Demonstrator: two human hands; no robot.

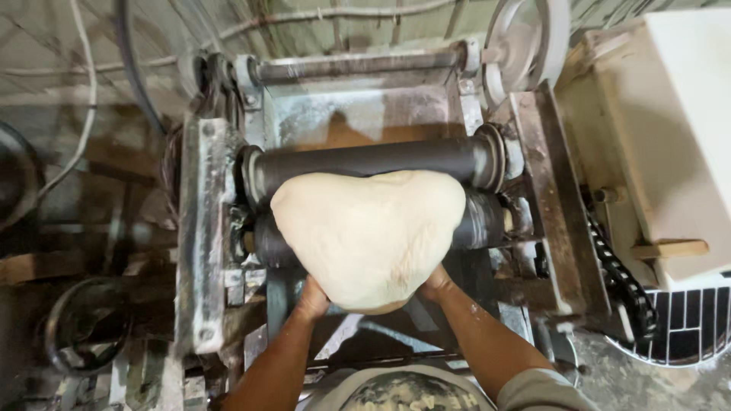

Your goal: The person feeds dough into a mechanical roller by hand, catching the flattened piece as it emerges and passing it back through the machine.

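A: Where's the pale, rounded slab of dough [369,236]?

B: Draped over the dark steel rollers [365,164]; left hand [312,298] and right hand [435,283] cup its near edge, fingers hidden underneath, holding it up.

blocked ahead: rollers [365,164] | sides: frame plates [199,228] | free: gap below dough [369,236]

You have only one view, from the camera on your head. It looks almost straight down and stands close over the roller machine [365,164], which fills the middle of the frame. Your forearms enter from the bottom edge, the wall lies along the top, the white box [670,129] at the right
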